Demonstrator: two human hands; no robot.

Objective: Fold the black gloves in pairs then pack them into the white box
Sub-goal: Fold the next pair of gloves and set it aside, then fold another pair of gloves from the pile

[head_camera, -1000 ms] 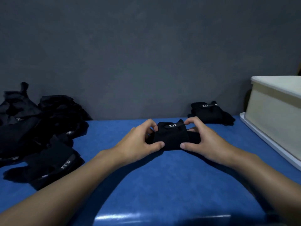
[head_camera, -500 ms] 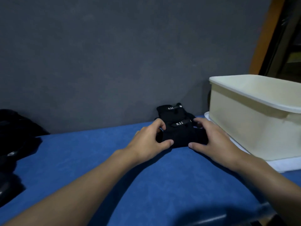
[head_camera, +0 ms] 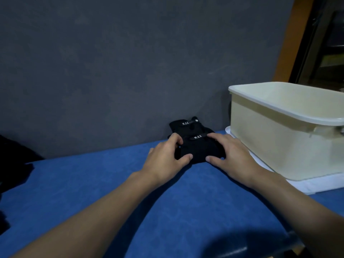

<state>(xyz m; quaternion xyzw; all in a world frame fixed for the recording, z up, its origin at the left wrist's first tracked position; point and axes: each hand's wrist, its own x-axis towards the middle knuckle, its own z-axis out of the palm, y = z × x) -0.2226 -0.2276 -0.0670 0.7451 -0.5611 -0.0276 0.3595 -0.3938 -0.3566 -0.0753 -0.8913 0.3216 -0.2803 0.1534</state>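
Note:
A folded pair of black gloves (head_camera: pixel 199 148) with a white "5.11" tag lies on the blue table surface (head_camera: pixel 167 211). My left hand (head_camera: pixel 164 157) grips its left end, thumb in front and fingers curled over the back. My right hand (head_camera: pixel 231 155) grips its right end the same way. Right behind it, against the wall, sits a second folded black pair (head_camera: pixel 186 125). The white box (head_camera: pixel 279 131) stands open at the right on its white lid (head_camera: pixel 307 185).
A grey wall (head_camera: pixel 130 71) closes the back of the table. Part of a dark heap of loose black gloves (head_camera: pixel 13 161) shows at the left edge. An orange frame and a dark opening are at the top right.
Both hands carried the folded pair rightward and back, up against the other folded pair beside the white box. The view turned right, so the glove heap is mostly out of frame.

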